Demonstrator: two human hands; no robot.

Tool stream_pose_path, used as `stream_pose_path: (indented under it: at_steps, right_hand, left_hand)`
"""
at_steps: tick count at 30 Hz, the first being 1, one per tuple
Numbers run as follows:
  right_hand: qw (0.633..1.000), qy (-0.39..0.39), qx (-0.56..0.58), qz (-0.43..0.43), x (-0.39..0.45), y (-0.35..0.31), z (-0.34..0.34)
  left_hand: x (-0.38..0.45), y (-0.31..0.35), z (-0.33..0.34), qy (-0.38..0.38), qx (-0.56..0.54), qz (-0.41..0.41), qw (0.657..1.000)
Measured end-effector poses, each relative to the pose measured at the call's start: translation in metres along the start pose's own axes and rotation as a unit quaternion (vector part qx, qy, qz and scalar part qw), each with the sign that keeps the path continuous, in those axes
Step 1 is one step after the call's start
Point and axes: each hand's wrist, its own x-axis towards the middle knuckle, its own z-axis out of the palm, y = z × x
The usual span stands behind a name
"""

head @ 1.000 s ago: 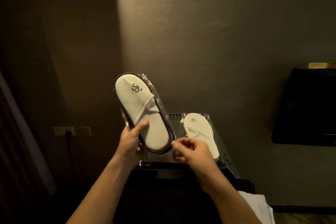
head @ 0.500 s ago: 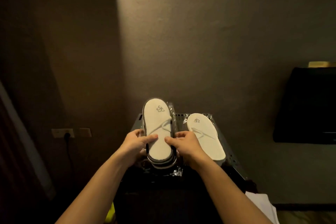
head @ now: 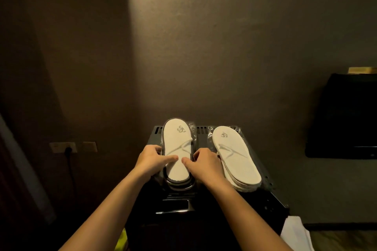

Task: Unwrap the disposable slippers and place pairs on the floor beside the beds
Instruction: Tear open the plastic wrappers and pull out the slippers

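Observation:
A dark-edged pair of white slippers (head: pixel 177 144), stacked in clear plastic wrap, lies flat on top of a black cabinet (head: pixel 269 185). My left hand (head: pixel 152 158) grips its left side and my right hand (head: pixel 204 162) its right side, both thumbs pressing on the upper slipper's middle. A second wrapped pair of white slippers (head: pixel 236 159) lies on the cabinet just right of my right hand, untouched.
The cabinet stands against a dim brown wall. A wall socket with a black plug (head: pixel 63 147) is at the left. A dark screen (head: pixel 346 116) hangs at the right. White cloth (head: pixel 295 234) shows at the lower right, something yellow-green (head: pixel 120 241) at the bottom.
The pair I held up tilted in my left hand has come down flat onto the cabinet. My right hand has joined on its right side, and both thumbs now press on top.

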Motion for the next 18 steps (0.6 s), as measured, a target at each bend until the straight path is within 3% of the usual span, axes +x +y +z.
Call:
stream_pose_path:
  at_steps: [8,12,14,16,18]
  right_hand:
    - [1.0,0.011,-0.004,-0.004,0.008,-0.003,0.013]
    - [0.999,-0.033,-0.01,-0.028,0.006,-0.004,-0.001]
    - [0.998,-0.007,0.046,-0.042,0.003,0.002,-0.03]
    - [0.991,0.07,0.106,-0.038,0.001,0.019,-0.071]
    - [0.985,0.143,0.092,-0.016,-0.001,0.047,-0.108]
  left_hand:
    - [0.013,-0.002,0.003,0.014,0.083,0.014,0.996]
    - [0.011,-0.001,-0.003,0.016,0.128,0.014,0.992]
    - [0.0,0.004,-0.006,0.104,0.153,0.08,0.979]
    - [-0.021,0.016,-0.003,0.183,0.098,0.194,0.959]
    - [-0.039,0.033,0.009,0.142,0.011,0.254,0.957]
